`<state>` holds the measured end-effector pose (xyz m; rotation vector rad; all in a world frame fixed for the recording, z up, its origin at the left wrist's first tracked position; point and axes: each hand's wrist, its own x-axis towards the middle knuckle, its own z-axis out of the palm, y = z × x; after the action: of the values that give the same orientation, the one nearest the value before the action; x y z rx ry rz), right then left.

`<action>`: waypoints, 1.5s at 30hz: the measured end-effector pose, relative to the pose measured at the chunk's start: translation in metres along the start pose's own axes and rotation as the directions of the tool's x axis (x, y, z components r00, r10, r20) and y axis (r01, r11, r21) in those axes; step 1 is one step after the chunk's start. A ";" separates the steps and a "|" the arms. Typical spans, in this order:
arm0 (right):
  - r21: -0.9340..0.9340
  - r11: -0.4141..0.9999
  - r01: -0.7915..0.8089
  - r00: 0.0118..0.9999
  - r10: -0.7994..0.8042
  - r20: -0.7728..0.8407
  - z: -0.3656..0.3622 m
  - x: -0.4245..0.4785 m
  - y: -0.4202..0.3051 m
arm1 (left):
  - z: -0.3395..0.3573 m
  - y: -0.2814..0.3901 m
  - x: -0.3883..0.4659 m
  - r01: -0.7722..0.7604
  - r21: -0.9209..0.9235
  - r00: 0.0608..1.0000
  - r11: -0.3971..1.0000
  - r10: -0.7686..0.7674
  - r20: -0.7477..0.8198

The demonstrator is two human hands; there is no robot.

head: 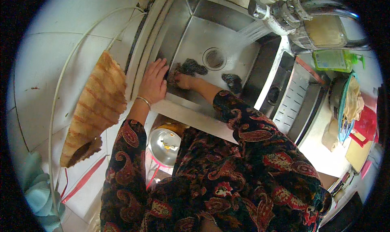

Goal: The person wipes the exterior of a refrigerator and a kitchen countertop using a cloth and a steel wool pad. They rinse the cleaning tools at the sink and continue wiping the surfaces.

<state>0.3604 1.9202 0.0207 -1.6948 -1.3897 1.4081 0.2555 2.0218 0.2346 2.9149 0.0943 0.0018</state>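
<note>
My left hand (154, 81) lies flat with fingers spread on the left rim of a stainless steel sink (210, 28). Down in the basin, by the near left corner, my right hand (182, 81) is curled around a brownish scourer (173, 74), mostly hidden by the fingers. Just beyond the knuckles sits a dark wire-like clump (195, 67), close to the drain (214, 58). A second dark clump (232, 81) rests on the basin floor right of the drain. Water sprays from the faucet (281, 15) into the basin's far right part.
A smaller basin with a slotted metal tray (291, 101) adjoins on the right. Beyond it stand a green pump bottle (333, 61) and a blue-rimmed container (349, 110). Left, a striped cloth (96, 110) hangs beside a white hose (56, 110). A metal bowl (164, 134) sits below the counter.
</note>
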 end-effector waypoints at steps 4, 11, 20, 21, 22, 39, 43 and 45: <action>-0.438 0.897 -0.056 0.998 0.037 -0.051 -0.022 -0.067 -0.007 | 0.003 -0.002 -0.027 0.071 0.021 0.998 0.997 -0.071 -0.004; -0.128 0.978 -0.167 0.615 0.002 -0.788 -0.122 0.023 0.080 | 0.010 -0.003 -0.018 0.023 -0.025 0.998 0.999 -0.025 -0.050; -0.026 1.000 0.006 0.923 -0.016 -0.383 0.010 0.072 -0.046 | 0.005 -0.002 -0.019 0.060 -0.026 0.998 0.998 -0.061 -0.030; 0.072 0.997 0.030 0.946 -0.005 -0.324 0.016 0.058 -0.057 | 0.008 -0.002 -0.026 0.061 -0.018 0.997 0.998 -0.062 -0.035; 0.178 0.983 0.035 0.961 0.016 -0.274 0.020 0.045 -0.062 | 0.009 -0.004 -0.026 0.054 -0.003 0.998 0.999 -0.054 -0.039; -0.967 0.074 -0.245 0.895 0.402 -0.196 -0.161 -0.192 0.094 | 0.008 -0.005 -0.025 0.040 0.035 0.996 0.999 -0.037 -0.081; -0.975 -0.091 -0.205 0.916 0.332 -0.224 -0.201 -0.223 0.168 | 0.006 -0.002 -0.007 -0.025 0.026 0.997 0.999 0.027 -0.072; -0.998 0.040 -0.049 0.909 0.416 -0.028 -0.186 -0.212 0.119 | 0.009 -0.006 -0.021 0.027 0.017 0.998 0.999 -0.026 -0.066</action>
<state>0.5923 1.7235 0.0572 -2.7232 -2.7769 0.6496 0.2340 2.0247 0.2243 2.9311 0.1447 0.0924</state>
